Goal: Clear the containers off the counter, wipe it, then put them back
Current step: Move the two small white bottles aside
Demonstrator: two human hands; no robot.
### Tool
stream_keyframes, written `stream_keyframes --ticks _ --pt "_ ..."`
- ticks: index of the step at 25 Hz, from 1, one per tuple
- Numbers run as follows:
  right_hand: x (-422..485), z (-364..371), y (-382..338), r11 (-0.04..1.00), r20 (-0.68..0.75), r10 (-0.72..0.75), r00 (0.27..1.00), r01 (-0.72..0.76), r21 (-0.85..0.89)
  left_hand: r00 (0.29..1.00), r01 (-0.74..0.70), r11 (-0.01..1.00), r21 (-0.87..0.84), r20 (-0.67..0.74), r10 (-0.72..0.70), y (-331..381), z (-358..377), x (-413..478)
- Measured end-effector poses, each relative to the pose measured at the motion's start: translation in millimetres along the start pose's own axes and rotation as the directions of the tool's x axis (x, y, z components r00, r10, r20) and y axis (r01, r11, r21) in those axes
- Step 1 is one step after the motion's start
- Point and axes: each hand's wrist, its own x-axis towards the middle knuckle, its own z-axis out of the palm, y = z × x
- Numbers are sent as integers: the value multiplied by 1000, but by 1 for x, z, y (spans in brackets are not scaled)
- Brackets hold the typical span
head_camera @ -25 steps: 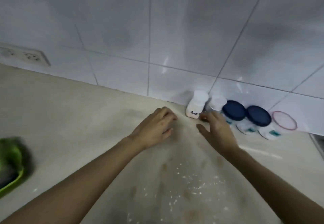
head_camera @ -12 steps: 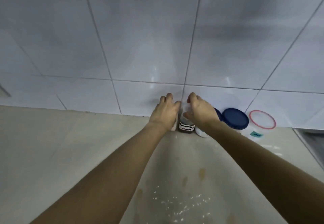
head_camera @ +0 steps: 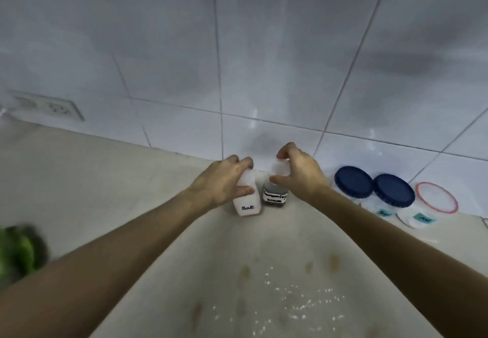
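Observation:
A white bottle labelled "Salt" (head_camera: 247, 204) stands near the tiled wall, and my left hand (head_camera: 223, 183) is closed around its top. Right beside it stands a dark seasoning sauce bottle (head_camera: 274, 197) with a white cap; my right hand (head_camera: 297, 172) grips that cap from above. To the right, against the wall, sit two jars with dark blue lids (head_camera: 353, 181) (head_camera: 394, 190) and a clear container with a red-rimmed lid (head_camera: 436, 197). The beige counter (head_camera: 105, 192) carries brown spots and white crumbs (head_camera: 290, 300) in front of me.
A green cloth (head_camera: 18, 253) lies blurred at the counter's left edge. A wall socket (head_camera: 56, 107) sits low on the white tiles at the left. A darker edge shows at the far right of the counter.
Both hands have closed on the two bottles, which now stand a little nearer to me, off the wall. The view has swung left, bringing the socket and the green cloth back into sight.

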Motion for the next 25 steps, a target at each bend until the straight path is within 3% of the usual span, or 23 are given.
stream_keyframes --ticks 3,7,13,18,25 --pt "11 23 -77 985 73 -120 990 109 132 995 100 995 32 18 -100 -58 -38 -58" --pt "17 82 -187 937 178 -342 923 319 143 957 289 956 55 12 -290 -141 -61 -141" --pt "15 162 -306 879 250 -471 846 427 212 861 507 861 32 -75 -504 -240 -71 -227" --pt "17 206 -354 866 252 -499 829 476 152 821 564 826 13 -117 -559 -285 -75 -246" --pt "25 224 -351 825 303 -554 775 561 73 818 568 823 -17 -95 -567 -302 -62 -245"
